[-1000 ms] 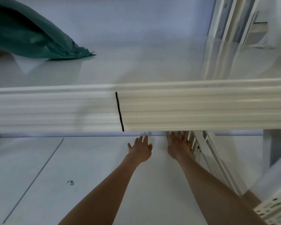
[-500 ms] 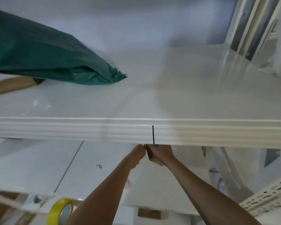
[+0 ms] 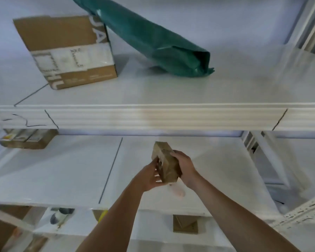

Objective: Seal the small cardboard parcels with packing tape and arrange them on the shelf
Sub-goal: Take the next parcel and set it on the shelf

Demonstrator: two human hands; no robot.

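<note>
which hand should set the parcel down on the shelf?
Probably right. The right hand wraps the parcel from above; the left hand only props its lower end.

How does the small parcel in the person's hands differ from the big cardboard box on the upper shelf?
The small parcel is held off the shelf, tilted, between the left hand and right hand; the large cardboard box rests on the upper shelf, untouched. The parcel is much smaller and narrower. The box carries a white label with handwriting and white printed lettering; the parcel looks mostly plain brown. Both are brown cardboard.
</note>
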